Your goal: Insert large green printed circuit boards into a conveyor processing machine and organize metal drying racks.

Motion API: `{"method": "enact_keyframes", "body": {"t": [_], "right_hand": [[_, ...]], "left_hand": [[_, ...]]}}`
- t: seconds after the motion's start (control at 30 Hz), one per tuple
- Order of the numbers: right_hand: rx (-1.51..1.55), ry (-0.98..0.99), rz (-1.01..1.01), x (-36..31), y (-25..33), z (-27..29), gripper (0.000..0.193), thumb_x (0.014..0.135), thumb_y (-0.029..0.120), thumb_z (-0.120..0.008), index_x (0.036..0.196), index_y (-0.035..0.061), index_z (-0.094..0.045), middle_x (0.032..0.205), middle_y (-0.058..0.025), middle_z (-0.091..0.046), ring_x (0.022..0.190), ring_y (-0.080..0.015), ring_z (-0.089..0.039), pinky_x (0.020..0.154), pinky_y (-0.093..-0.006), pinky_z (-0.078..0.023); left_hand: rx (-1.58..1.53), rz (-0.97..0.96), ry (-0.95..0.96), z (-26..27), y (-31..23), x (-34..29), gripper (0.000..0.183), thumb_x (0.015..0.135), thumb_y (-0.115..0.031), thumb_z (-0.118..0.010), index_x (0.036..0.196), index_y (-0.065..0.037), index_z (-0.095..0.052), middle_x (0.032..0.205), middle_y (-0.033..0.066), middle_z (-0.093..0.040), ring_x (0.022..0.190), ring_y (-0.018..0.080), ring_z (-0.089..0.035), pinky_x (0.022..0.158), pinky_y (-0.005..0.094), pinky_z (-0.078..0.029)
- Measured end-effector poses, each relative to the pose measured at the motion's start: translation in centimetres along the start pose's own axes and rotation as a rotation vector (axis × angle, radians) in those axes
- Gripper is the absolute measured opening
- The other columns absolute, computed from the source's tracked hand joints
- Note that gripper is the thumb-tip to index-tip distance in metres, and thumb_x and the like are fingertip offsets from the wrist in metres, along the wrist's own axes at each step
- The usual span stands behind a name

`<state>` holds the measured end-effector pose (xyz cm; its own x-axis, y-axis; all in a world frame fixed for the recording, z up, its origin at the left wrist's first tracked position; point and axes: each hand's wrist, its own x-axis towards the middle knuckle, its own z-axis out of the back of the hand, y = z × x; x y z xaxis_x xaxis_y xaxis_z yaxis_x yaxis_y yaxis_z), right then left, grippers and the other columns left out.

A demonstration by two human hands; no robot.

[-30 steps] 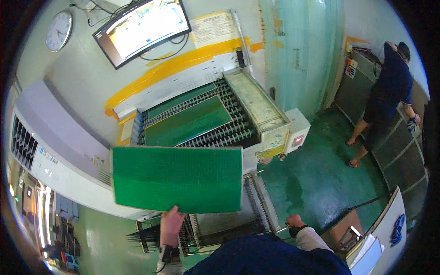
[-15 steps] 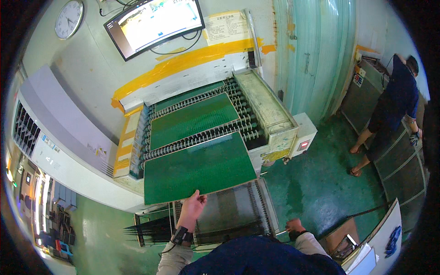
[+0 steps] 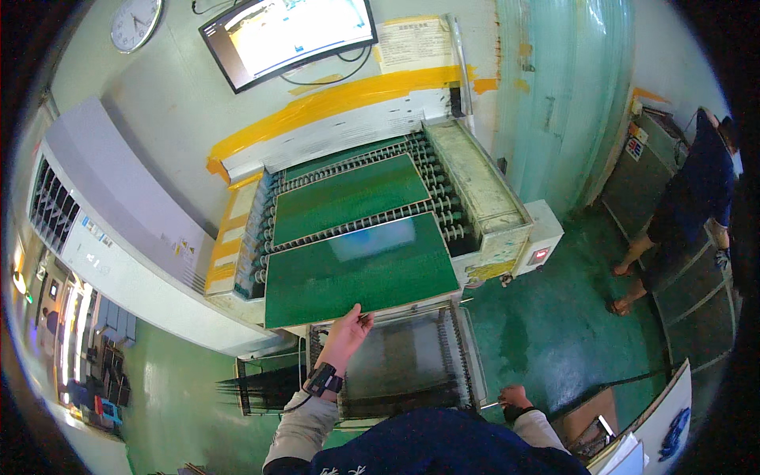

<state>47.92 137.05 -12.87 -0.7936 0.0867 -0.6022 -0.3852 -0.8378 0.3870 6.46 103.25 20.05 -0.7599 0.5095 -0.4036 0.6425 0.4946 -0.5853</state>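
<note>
My left hand [image 3: 346,336] holds the near edge of a large green panel [image 3: 360,267], which lies almost flat over the front rollers of a conveyor machine [image 3: 491,207]. A second green panel [image 3: 348,195] rests farther back on the rollers. My right hand [image 3: 515,396] is low at the right, closed on the rim of a wire rack cart [image 3: 412,360] in front of me. A dark band sits on my left wrist.
A grey cabinet [image 3: 111,229] stands at the left. A clock [image 3: 136,20] and a monitor [image 3: 289,33] hang on the wall. Another person [image 3: 693,202] stands at a machine on the right, on a green floor [image 3: 570,332]. Translucent curtain strips [image 3: 562,103] hang behind.
The green panel has gone from held up and tilted in front of me to lying nearly flat on the machine's front rollers. My left hand moved forward with it.
</note>
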Motion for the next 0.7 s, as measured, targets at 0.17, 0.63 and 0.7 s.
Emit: {"method": "enact_keyframes", "body": {"t": [0.17,0.63,0.7], "right_hand": [[-0.264,-0.285,0.105,1.6,-8.1,-6.5,0.028,0.069,0.044,-0.064,0.073,0.0166,-0.06,0.068,-0.0072,-0.061,0.065,-0.0296,-0.061,0.049,-0.044,-0.044],[-0.2,-0.243,0.043,-1.6,3.2,2.5,0.033,0.083,0.032,-0.055,0.061,0.0066,-0.059,0.055,-0.0035,-0.056,0.058,-0.0179,-0.06,0.05,-0.0407,-0.047],[0.169,-0.366,-0.113,-1.7,1.5,-0.7,0.03,0.081,0.031,-0.057,0.064,0.0068,-0.061,0.056,-0.0049,-0.058,0.058,-0.0204,-0.061,0.051,-0.041,-0.047]], "left_hand": [[-0.039,0.037,0.056,1.5,0.9,3.5,0.012,0.086,-0.014,-0.061,0.086,-0.004,-0.053,0.085,0.0101,-0.057,0.081,0.023,-0.059,0.07,0.0329,-0.051],[0.01,-0.031,-0.026,2.7,-0.6,3.6,0.012,0.087,-0.014,-0.059,0.092,-0.004,-0.054,0.084,0.0077,-0.057,0.077,0.0199,-0.057,0.071,0.0322,-0.049],[0.026,-0.005,0.0,0.1,0.1,3.3,0.012,0.087,-0.014,-0.059,0.092,-0.004,-0.054,0.083,0.008,-0.057,0.077,0.0198,-0.057,0.07,0.0313,-0.05]]}}
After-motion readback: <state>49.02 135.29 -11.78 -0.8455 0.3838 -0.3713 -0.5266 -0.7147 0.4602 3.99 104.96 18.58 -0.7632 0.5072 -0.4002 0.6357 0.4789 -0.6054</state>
